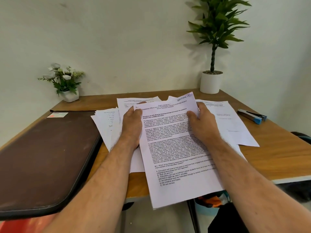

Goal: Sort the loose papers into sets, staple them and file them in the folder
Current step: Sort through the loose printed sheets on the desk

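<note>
- Pale wall backs a brown wooden worktop [277, 158].
- Left hand [133, 122] and right hand [201, 121] pinch the printed white paper sheet [175, 148] by its top corners, fingers curled.
- Light, floppy and easily creased, I judge; best held at the edges.
- Left of the sheet lies the dark brown leather folder [45, 158]; right, the blue-tipped stapler [252, 116].

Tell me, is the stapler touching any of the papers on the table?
Apart. The head view shows bare wooden table between the stapler and the nearest loose papers.
</note>
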`<state>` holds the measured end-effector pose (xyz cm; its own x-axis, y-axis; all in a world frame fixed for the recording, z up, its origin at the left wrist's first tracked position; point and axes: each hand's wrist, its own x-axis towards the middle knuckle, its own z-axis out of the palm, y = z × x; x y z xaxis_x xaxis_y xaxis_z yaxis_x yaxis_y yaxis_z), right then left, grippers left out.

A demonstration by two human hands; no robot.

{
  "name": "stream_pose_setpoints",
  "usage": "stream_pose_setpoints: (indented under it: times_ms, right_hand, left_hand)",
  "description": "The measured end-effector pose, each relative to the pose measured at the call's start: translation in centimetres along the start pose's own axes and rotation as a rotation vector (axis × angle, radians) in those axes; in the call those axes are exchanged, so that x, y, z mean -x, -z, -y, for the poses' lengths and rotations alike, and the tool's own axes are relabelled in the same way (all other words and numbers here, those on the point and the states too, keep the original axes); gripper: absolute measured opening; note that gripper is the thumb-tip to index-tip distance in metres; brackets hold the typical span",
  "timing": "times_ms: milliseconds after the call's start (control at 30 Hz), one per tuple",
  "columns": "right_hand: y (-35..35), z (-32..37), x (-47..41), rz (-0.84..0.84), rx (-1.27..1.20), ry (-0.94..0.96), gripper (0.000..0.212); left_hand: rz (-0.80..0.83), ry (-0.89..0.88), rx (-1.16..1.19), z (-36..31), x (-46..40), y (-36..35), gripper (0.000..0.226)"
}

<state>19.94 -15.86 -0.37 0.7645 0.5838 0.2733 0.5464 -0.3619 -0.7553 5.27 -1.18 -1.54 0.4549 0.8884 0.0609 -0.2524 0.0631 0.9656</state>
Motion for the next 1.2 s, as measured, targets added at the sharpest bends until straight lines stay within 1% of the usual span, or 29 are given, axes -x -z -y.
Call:
stream_pose_setpoints:
  times_ms: [167,267,400,567,600,667,767,867,967,1067,1133,1200]
  right_hand:
    - [-0.1,-0.2,0.1,0.001,-0.003,0.028,0.052]
    - [-0.2,-0.3,-0.1,-0.005,-0.023,0.006,0.053]
    - [-0.3,-0.7,-0.2,-0.051,-0.046,0.015,0.055]
    - [0.7,-0.4,-0.5,-0.046,-0.086,-0.018,0.057]
    - [1.2,-0.4,-0.7,-0.051,-0.093,-0.031,0.054]
    - [2.4,-0.9,-1.4,-0.104,-0.07,-0.054,0.041]
    - [4.7,-2.6,-3.1,-0.199,0.084,-0.072,0.028]
    - [7.0,-4.8,-4.4,-0.247,0.318,-0.1,0.032]
    - [8.5,-6.8,-4.8,-0.294,0.632,-0.077,0.026]
    - [9.1,-8.5,-5.0,-0.271,0.919,-0.103,0.022]
    - [9.3,-9.6,-5.1,-0.219,0.983,-0.156,0.022]
    - [9.3,-10.4,-5.2,-0.169,0.964,-0.207,0.024]
  left_hand:
    - [-0.003,0.0,0.046,0.2,0.3,0.2,0.029]
    - [0.03,-0.025,-0.021,0.1,0.6,0.1,0.029]
    - [0.022,-0.035,-0.079,-0.1,1.1,0.1,0.027]
    - [0.019,-0.039,-0.123,-0.2,1.3,0.2,0.027]
    - [0.026,-0.039,-0.137,-0.2,1.2,0.2,0.027]
    - [0.056,-0.04,-0.163,-0.1,1.1,0.1,0.026]
    - [0.086,-0.054,-0.211,0.2,0.9,-0.2,0.029]
    - [0.098,-0.087,-0.265,0.6,0.5,-0.9,0.028]
    - [0.101,-0.097,-0.301,1.1,0.1,-1.2,0.028]
    - [0.121,-0.064,-0.301,1.6,-0.5,-0.9,0.031]
    - [0.127,-0.051,-0.315,1.8,-0.8,-0.8,0.033]
    - [0.134,-0.055,-0.322,1.7,-0.6,-1.0,0.032]
